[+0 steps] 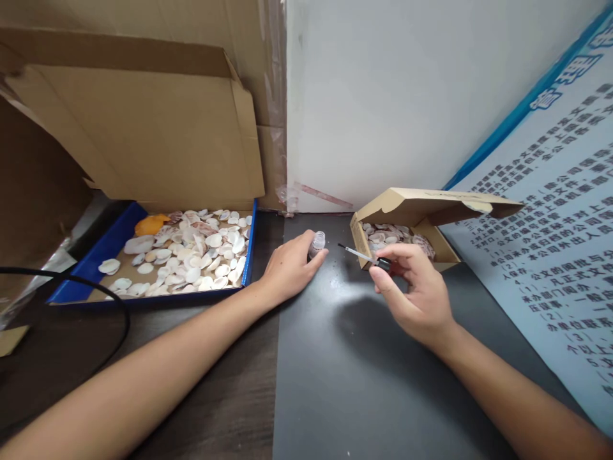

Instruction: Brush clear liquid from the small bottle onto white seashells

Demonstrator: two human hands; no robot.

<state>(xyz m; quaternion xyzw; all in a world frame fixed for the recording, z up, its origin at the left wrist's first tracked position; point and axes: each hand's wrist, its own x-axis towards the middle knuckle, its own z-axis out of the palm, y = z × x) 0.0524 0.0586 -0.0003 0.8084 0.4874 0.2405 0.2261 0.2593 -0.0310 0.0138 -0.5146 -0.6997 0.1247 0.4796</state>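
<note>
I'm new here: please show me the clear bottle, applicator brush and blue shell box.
Clear bottle (318,241): head view, on its neck.
Applicator brush (360,253): head view, on its stem.
Blue shell box (109,246): head view, on its side wall.

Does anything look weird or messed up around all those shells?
The orange piece in the blue box stands out because the shells around it are mostly pale. A reddish strip looks crooked, slanting across the bottom of the white panel. The shiny patch near the little bottle might be a spill or just light.

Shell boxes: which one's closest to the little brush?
The small brown box, just behind the brush in the right hand; the bigger blue-sided box is farther left.
</note>
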